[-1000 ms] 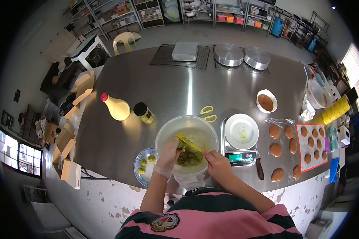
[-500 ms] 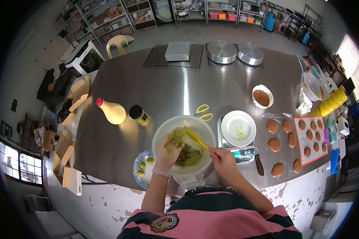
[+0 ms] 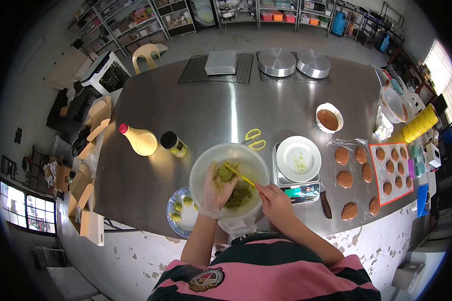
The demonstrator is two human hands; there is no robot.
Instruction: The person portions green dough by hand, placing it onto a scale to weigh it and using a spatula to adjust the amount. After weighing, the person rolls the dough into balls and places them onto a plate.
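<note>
A large translucent bowl (image 3: 253,158) holds a crumbly green mixture (image 3: 239,197). My left hand (image 3: 216,191), in a clear glove, is inside the bowl with a green lump (image 3: 225,173) in its palm and curled fingers. My right hand (image 3: 276,203) grips the handle of a yellow spatula (image 3: 241,175), its blade edge-on against the lump. Left of the bowl, a blue-rimmed plate (image 3: 171,219) carries several small green pieces. Right of the bowl, a white plate (image 3: 285,159) with green crumbs rests on a digital scale (image 3: 306,192).
A red-capped bottle (image 3: 141,142), a black-lidded jar (image 3: 173,144) and yellow-handled scissors (image 3: 254,139) stand or lie beyond the bowl. At the right are a knife (image 3: 326,204), brown discs on plastic (image 3: 344,179) and a red-edged mat (image 3: 392,170). Metal pans (image 3: 276,62) sit on racks behind.
The spatula blade has moved left and turned edge-on over the green lump. My right hand has shifted slightly left, and the left hand has tilted around the lump.
</note>
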